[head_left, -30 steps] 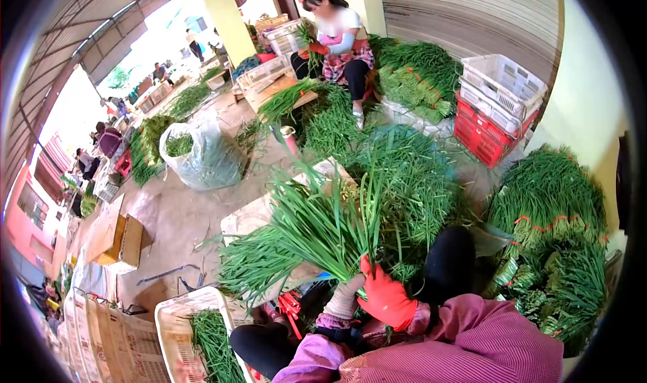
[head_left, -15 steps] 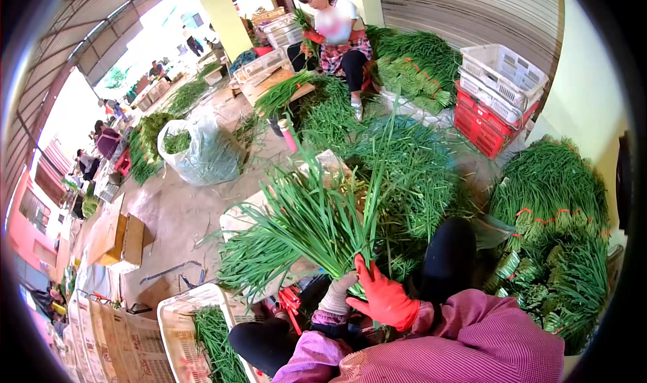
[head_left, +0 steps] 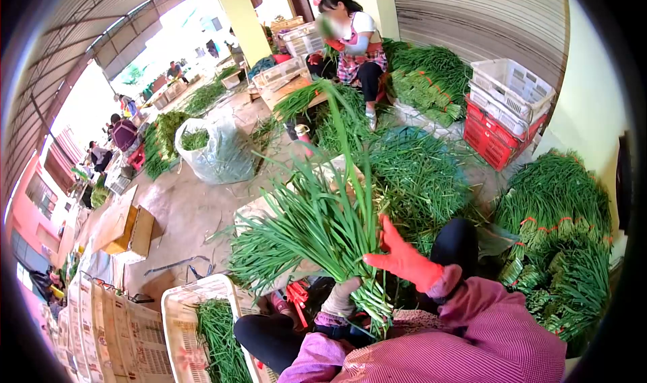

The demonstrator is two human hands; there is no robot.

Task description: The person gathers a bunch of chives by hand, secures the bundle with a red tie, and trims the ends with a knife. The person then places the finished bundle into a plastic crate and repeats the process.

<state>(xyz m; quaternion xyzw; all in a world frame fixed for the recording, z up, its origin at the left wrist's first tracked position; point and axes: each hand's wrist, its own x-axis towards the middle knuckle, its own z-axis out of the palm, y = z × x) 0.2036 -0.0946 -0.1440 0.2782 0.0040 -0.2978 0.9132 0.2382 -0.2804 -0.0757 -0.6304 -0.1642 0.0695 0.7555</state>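
A bunch of greens [head_left: 330, 224] slants up above the person's lap, its leaves fanned over a low counter [head_left: 259, 209]. The left hand [head_left: 342, 297] clasps the stems; the right hand [head_left: 399, 253] is released, fingers spread just beside them. The step in hand looks like evening the stems, which calls for a steady left grip. The right knee [head_left: 455, 243] limits room near the right hand, a crate [head_left: 180, 315] edges the left, and floor [head_left: 195, 224] beyond gives space.
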